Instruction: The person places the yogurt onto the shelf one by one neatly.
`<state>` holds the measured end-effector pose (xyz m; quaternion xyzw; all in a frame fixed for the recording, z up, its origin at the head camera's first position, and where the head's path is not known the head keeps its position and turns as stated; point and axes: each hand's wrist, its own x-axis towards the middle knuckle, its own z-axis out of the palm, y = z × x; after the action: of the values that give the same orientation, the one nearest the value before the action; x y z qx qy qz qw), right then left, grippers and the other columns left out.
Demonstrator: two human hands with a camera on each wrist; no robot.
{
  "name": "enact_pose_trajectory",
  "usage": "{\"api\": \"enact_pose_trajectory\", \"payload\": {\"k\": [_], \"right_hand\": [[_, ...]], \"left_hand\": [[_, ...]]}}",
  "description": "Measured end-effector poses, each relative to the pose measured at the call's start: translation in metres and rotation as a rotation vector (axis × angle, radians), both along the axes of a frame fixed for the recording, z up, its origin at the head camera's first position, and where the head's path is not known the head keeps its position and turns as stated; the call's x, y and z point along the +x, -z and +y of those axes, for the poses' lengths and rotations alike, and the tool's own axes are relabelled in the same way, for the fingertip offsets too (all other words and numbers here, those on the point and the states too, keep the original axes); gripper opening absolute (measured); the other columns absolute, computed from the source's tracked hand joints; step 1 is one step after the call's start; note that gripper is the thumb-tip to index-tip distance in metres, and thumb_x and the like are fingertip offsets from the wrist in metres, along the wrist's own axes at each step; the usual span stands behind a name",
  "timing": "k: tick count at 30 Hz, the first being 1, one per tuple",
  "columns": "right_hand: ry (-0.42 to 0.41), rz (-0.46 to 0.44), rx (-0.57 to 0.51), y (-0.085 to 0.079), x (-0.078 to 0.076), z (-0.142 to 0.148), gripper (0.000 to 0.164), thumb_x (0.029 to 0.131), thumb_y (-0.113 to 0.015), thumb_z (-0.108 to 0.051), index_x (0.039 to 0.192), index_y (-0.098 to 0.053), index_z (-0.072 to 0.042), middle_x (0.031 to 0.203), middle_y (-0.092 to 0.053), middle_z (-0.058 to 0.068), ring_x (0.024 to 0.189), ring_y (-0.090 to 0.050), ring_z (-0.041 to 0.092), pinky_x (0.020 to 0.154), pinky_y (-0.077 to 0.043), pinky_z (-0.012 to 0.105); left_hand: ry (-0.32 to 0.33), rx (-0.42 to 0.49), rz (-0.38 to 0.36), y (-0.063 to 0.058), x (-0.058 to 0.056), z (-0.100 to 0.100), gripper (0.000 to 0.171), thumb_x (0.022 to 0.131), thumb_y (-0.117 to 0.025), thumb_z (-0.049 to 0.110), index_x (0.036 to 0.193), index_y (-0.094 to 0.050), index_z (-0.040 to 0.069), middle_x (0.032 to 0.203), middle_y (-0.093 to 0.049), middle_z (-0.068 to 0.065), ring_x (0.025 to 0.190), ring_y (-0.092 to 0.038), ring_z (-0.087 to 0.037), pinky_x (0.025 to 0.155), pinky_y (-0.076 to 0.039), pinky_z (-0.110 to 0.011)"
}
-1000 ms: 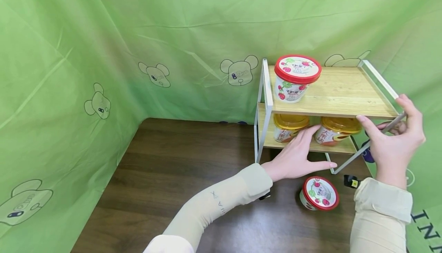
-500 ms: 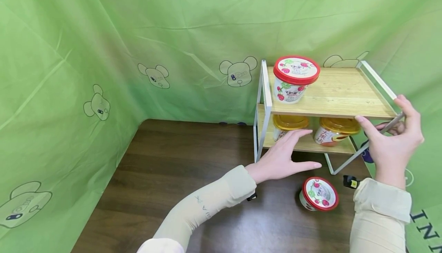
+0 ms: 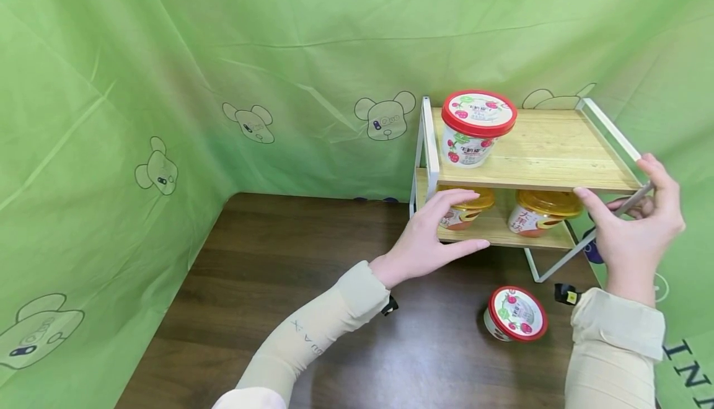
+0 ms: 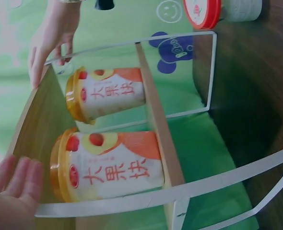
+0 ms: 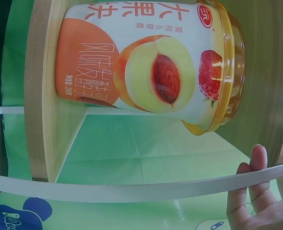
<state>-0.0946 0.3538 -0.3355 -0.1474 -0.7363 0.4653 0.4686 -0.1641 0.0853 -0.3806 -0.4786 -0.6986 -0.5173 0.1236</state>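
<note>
On the lower board of the small rack [image 3: 535, 176], two yellow-lid cups stand side by side. My left hand [image 3: 426, 241] is in front of the left yellow-lid cup [image 3: 464, 209]; the fingers are stretched over its lid and the thumb points to the right under it, along the edge of the board. From the left wrist view, the fingers look straight and they are beside the lid, not closed around the cup, so I say this hand is open, and I cannot tell if the fingertips really touch the lid. The right yellow-lid cup [image 3: 538, 212] stands just beside the first one and nothing touches it; its label shows a peach and a strawberry.

My right hand [image 3: 636, 226] holds the rack at its right front corner. The thumb lies on the front edge of the upper board and the other fingers curl around the white metal bar there, so this hand grips the rack.

On the upper board, near the left side, one red-lid cup [image 3: 476, 127] stands upright. A second red-lid cup [image 3: 515, 313] is on the dark wooden table [image 3: 279, 285], in front of the rack, between my two arms, and it seems a little tilted. Green cloth [image 3: 223, 56] with bear drawings hangs behind and on both sides.
</note>
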Motion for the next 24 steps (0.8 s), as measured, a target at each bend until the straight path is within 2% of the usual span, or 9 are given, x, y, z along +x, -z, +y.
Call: {"api": "enact_pose_trajectory", "payload": {"k": [5,10,13,18,24], "right_hand": [[-0.001,0.002,0.001,0.0,0.0,0.0,0.069,0.075,-0.089,-0.005,0.137,-0.062,-0.019,0.147,-0.052,-0.003,0.079,-0.057,0.001,0.075,-0.048,0.014],[0.001,0.006,0.002,0.0,0.0,0.0,0.069,0.075,-0.09,-0.005,0.137,-0.063,-0.019,0.147,-0.053,-0.002,0.077,-0.057,0.001,0.075,-0.047,0.015],[0.003,0.001,-0.005,0.0,0.0,0.0,0.069,0.075,-0.09,-0.005,0.137,-0.063,-0.019,0.147,-0.053,-0.003,0.077,-0.057,0.001,0.075,-0.047,0.015],[0.004,-0.006,-0.007,0.001,-0.001,0.002,0.07,0.075,-0.09,-0.004,0.137,-0.062,-0.02,0.147,-0.052,-0.003,0.078,-0.057,0.001,0.075,-0.047,0.015],[0.004,-0.014,-0.006,0.002,-0.002,0.004,0.07,0.075,-0.09,-0.004,0.138,-0.062,-0.02,0.148,-0.052,-0.003,0.079,-0.057,0.001,0.075,-0.047,0.014]], "left_hand": [[-0.013,0.105,0.064,-0.007,-0.004,-0.009,0.063,0.082,-0.088,0.017,0.136,-0.056,0.006,0.135,-0.057,-0.002,0.12,-0.054,-0.01,0.095,-0.049,-0.029],[-0.02,0.18,0.055,-0.012,-0.008,-0.017,0.064,0.08,-0.088,0.012,0.135,-0.056,0.005,0.133,-0.058,-0.005,0.113,-0.059,-0.02,0.09,-0.051,-0.029],[-0.032,0.213,0.061,-0.016,-0.009,-0.021,0.063,0.081,-0.087,0.01,0.134,-0.055,0.005,0.131,-0.058,-0.006,0.112,-0.059,-0.021,0.088,-0.052,-0.033],[-0.089,0.266,0.105,-0.027,-0.012,-0.028,0.06,0.08,-0.088,0.011,0.131,-0.058,0.003,0.129,-0.059,-0.007,0.118,-0.053,-0.016,0.094,-0.049,-0.036],[-0.145,0.308,0.162,-0.038,-0.019,-0.031,0.063,0.077,-0.09,0.013,0.131,-0.058,0.002,0.132,-0.059,-0.009,0.124,-0.049,-0.018,0.103,-0.043,-0.036]]}}
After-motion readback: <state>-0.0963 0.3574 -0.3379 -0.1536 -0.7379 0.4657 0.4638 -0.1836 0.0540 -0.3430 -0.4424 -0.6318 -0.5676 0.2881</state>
